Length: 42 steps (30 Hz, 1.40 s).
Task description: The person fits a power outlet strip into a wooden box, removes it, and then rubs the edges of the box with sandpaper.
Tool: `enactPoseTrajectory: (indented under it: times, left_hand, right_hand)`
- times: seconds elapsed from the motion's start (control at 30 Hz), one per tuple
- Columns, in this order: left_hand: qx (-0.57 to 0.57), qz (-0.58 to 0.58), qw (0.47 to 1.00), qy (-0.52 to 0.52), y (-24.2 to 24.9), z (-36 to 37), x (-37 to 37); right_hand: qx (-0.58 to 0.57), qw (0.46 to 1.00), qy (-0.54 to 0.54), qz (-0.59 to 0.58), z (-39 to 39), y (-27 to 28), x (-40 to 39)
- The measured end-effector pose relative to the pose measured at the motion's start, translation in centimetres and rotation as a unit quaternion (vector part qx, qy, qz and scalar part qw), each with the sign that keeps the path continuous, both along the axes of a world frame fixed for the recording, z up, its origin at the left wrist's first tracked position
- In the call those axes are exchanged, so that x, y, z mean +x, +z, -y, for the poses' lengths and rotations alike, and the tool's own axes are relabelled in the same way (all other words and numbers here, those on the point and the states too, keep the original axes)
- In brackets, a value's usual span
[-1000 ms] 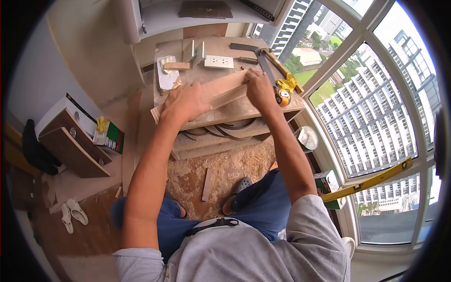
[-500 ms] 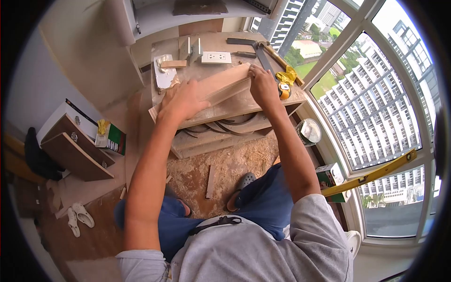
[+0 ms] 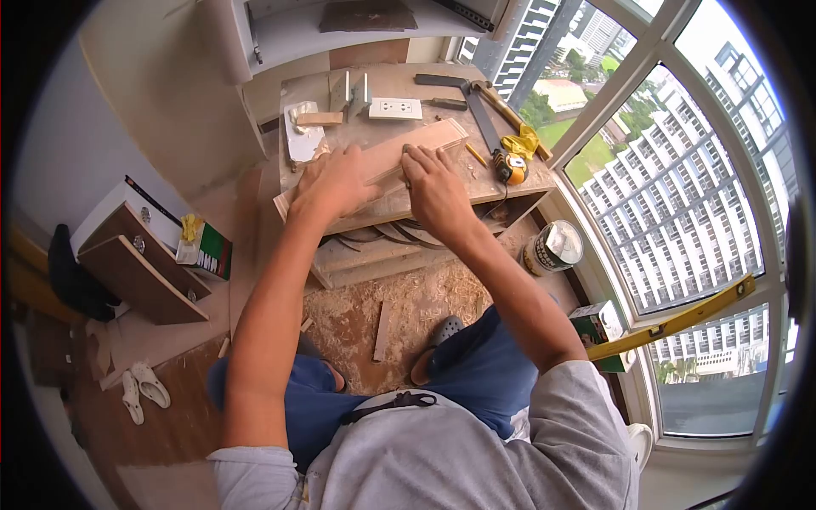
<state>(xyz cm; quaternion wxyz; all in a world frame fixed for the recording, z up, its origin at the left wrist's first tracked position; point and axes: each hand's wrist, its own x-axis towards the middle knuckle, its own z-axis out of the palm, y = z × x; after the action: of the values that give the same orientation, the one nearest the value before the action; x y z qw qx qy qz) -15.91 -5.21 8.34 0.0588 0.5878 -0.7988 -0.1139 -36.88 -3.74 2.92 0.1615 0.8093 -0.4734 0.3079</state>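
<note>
A long, light-coloured wooden board (image 3: 416, 144) lies slanted over the worktop, its right end farther from me. My left hand (image 3: 333, 183) is closed over the board's left part, slightly blurred, and hides that end. Around its near edge, close to the middle, curl the fingers of my right hand (image 3: 435, 183). Just beyond the board are a white socket plate (image 3: 396, 109) and a small wooden block (image 3: 320, 119) resting on a white sheet with whitish paste (image 3: 303, 146). A pencil (image 3: 476, 154) and a yellow-black tape measure (image 3: 511, 168) lie right of my right hand.
On the bench (image 3: 297, 87) are a carpenter's square (image 3: 484, 119), a hammer (image 3: 506, 109) and a yellow cloth (image 3: 522, 142). Curved dark strips fill the shelf below. A bucket (image 3: 557, 246) and a yellow spirit level (image 3: 671, 323) stand at right. Wood shavings (image 3: 348, 319) cover the floor.
My right hand has slid left and nearer along the board, from its far right end to about its middle. The pencil and the board's right end now show. My left hand stays on the left part.
</note>
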Motion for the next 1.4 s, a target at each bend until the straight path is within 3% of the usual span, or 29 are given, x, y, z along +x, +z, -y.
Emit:
enactPoseTrajectory:
  times: [0.1,0.13,0.17,0.23,0.3,0.37,0.4,0.43,0.5,0.53,0.57,0.63,0.7,0.9,0.97,1.03,1.07,1.13,1.17,1.2,1.23,1.3,1.33,1.37,1.4]
  left_hand:
    - [0.004,-0.024,1.0,-0.006,0.1,-0.1,0.1]
    - [0.003,-0.024,1.0,-0.005,0.2,-0.3,0.2]
    - [-0.006,-0.017,1.0,0.001,0.3,-0.3,0.1]
    - [-0.009,-0.009,1.0,0.007,-0.2,0.0,-0.1]
    - [0.025,-0.016,1.0,-0.004,-0.7,0.8,-0.1]
    - [0.015,-0.012,1.0,-0.008,-0.6,0.0,0.3]
    - [-0.007,-0.014,1.0,-0.01,0.0,-0.2,0.4]
    - [-0.005,-0.014,1.0,-0.003,0.5,-0.2,0.4]
    - [-0.008,-0.02,0.999,-0.042,0.5,-0.2,1.2]
    - [-0.084,-0.071,0.993,-0.051,-1.1,0.1,1.9]
    - [-0.084,-0.07,0.993,-0.045,-0.3,-0.3,2.8]
    - [-0.06,-0.039,0.997,-0.029,2.1,-1.3,3.8]
    - [-0.05,-0.048,0.996,-0.057,2.0,-0.6,3.4]
    - [-0.076,0.01,0.994,-0.073,1.7,2.2,-4.5]
    - [-0.009,0.01,0.999,-0.046,0.6,3.5,-6.8]
    - [-0.022,0.004,0.998,-0.065,1.1,3.8,-6.6]
    - [0.014,-0.017,0.996,-0.089,2.9,3.6,-5.8]
    - [0.053,-0.037,0.992,-0.109,4.3,3.8,-3.7]
    - [0.184,-0.202,0.958,-0.09,4.3,4.2,-1.9]
    - [0.302,-0.358,0.881,-0.065,4.3,4.3,-0.3]
    - [0.296,-0.358,0.884,-0.056,3.9,4.0,0.9]
    - [0.449,-0.55,0.699,-0.086,2.6,3.2,3.0]
    - [0.403,-0.614,0.672,-0.099,1.7,2.2,3.5]
    - [0.392,-0.615,0.678,-0.094,1.4,0.7,3.8]
    - [0.38,-0.69,0.611,-0.082,1.2,-1.0,3.8]
  right_hand:
    - [0.041,0.992,-0.105,0.054,3.0,1.5,-5.4]
    - [0.149,0.98,-0.114,0.07,3.9,2.4,-6.0]
    - [0.157,0.985,-0.067,0.006,3.8,2.2,-5.3]
    - [-0.008,0.998,0.009,-0.065,0.0,0.1,1.0]
    - [0.003,0.997,0.076,-0.013,-0.9,-0.1,1.9]
    - [0.001,0.999,-0.034,-0.008,2.4,0.0,-2.9]
    - [0.13,0.978,-0.16,-0.034,3.4,2.8,-4.7]
    - [0.259,0.922,-0.28,-0.06,3.5,5.1,-6.2]
    - [-0.012,0.968,-0.214,0.126,3.3,5.0,-8.0]
    - [-0.105,0.971,-0.168,0.136,3.4,5.2,-7.8]
    - [-0.196,0.96,-0.13,0.149,2.7,5.7,-7.7]
    - [-0.194,0.964,-0.1,0.152,1.9,5.5,-8.1]
    - [0.022,0.909,-0.106,0.402,-0.5,5.8,-7.3]
    - [0.059,0.845,-0.084,0.525,-5.1,4.9,-7.5]
    - [0.004,0.861,-0.053,0.506,-5.3,2.8,-9.3]
    - [0.004,0.842,-0.032,0.538,-6.3,1.5,-10.6]
    - [0.062,0.784,-0.027,0.617,-8.5,3.2,-9.5]
    - [0.068,0.753,-0.009,0.654,-8.5,2.8,-10.5]
    - [0.071,0.721,0.004,0.689,-8.6,2.4,-10.9]
    - [0.075,0.7,0.007,0.71,-8.2,1.8,-10.9]
    - [0.081,0.698,0.016,0.712,-8.0,1.1,-10.5]
    - [0.147,0.58,0.069,0.798,-7.9,0.4,-8.3]
    - [0.169,0.573,0.099,0.796,-8.1,0.0,-6.8]
    - [0.195,0.568,0.113,0.792,-8.3,0.1,-5.4]
    - [0.217,0.567,0.122,0.785,-8.5,0.6,-4.2]
